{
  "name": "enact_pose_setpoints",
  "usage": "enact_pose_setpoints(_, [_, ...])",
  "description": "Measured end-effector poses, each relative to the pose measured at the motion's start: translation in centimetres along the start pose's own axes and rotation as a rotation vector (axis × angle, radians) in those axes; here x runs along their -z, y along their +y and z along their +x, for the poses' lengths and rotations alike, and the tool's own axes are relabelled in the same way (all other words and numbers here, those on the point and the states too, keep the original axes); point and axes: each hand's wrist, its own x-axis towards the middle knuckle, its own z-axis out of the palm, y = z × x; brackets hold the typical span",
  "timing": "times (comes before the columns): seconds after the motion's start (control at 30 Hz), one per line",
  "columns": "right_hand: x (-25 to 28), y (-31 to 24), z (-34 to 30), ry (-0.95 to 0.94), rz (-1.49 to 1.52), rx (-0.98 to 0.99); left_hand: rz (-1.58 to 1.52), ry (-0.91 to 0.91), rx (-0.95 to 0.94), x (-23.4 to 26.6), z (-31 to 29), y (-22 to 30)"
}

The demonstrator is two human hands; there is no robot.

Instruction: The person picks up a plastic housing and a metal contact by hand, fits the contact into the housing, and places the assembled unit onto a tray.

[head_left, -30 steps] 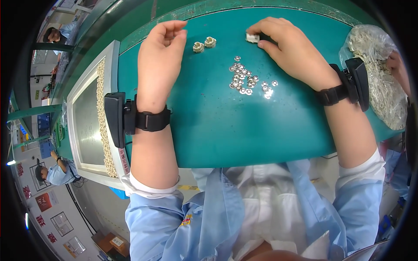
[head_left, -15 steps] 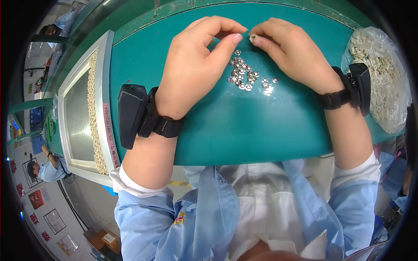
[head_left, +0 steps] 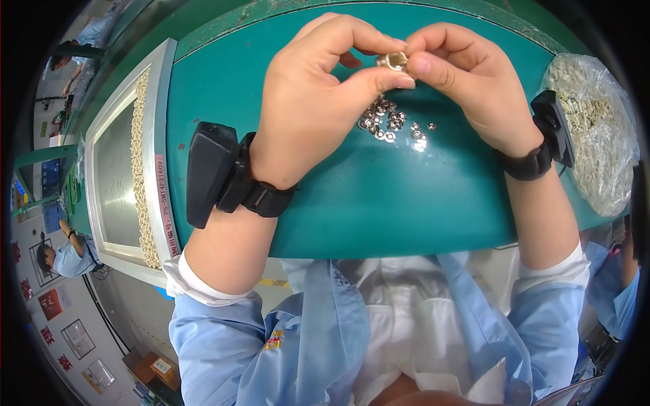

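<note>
Over the far part of the green table, a small hollow cream-coloured piece (head_left: 394, 61) is pinched between my two hands. My left hand (head_left: 325, 88) grips it from the left with thumb and forefinger closed. From the right, my right hand (head_left: 467, 81) closes its thumb and fingertips on the same piece. A shiny metallic edge shows on the piece near the left fingertips; whether that is a separate part I cannot tell. Just below the hands lies a pile of small round metal pieces (head_left: 383, 123), partly covered by the left hand, with a few scattered to its right.
A metal-framed screen (head_left: 164, 95) stands at the left, with a row of cream pieces (head_left: 141, 169) along its inner right side. At the right sits a clear bag full of cream pieces (head_left: 592, 128). The green table (head_left: 399, 210) ends close to my body. Co-workers are visible at far left.
My hands have come together, the left moving right, and both now hold the cream piece. Half a second ago it was in the right hand alone, with the left fingertips apart from it.
</note>
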Motion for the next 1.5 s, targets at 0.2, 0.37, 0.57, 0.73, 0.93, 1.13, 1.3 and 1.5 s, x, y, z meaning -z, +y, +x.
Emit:
enact_pose_setpoints(0.2, [0.0,-0.4,-0.3,0.024,-0.621,-0.004,0.081,0.195,0.869,-0.9,0.4,3.9])
enact_pose_setpoints(0.37, [-0.6,1.0,-0.6,-0.097,-0.762,0.116,-0.119,0.091,0.22,-0.3,-0.4,1.8])
enact_pose_setpoints(0.57, [-1.1,1.4,-0.5,-0.094,-1.006,0.27,0.149,0.089,0.754,-0.7,0.7,4.9])
enact_pose_setpoints(0.73, [-0.6,0.0,-0.2,-0.126,-0.65,-0.115,0.17,0.075,0.784,-0.7,0.8,5.1])
enact_pose_setpoints(0.93, [0.8,-0.5,0.0,-0.111,-0.054,-0.222,0.159,0.098,0.827,-0.6,0.7,5.3])
enact_pose_setpoints(1.13, [1.1,-0.7,0.0,-0.079,0.114,-0.211,0.089,0.134,0.848,-0.8,0.7,5.0])
enact_pose_setpoints(1.3, [1.4,-0.3,-0.1,-0.088,0.132,-0.151,-0.253,0.133,0.539,-0.4,-0.9,0.8])
enact_pose_setpoints(1.5, [1.0,-0.7,0.1,-0.012,0.022,-0.045,-0.349,-0.103,-0.121,0.3,-0.7,-1.4])
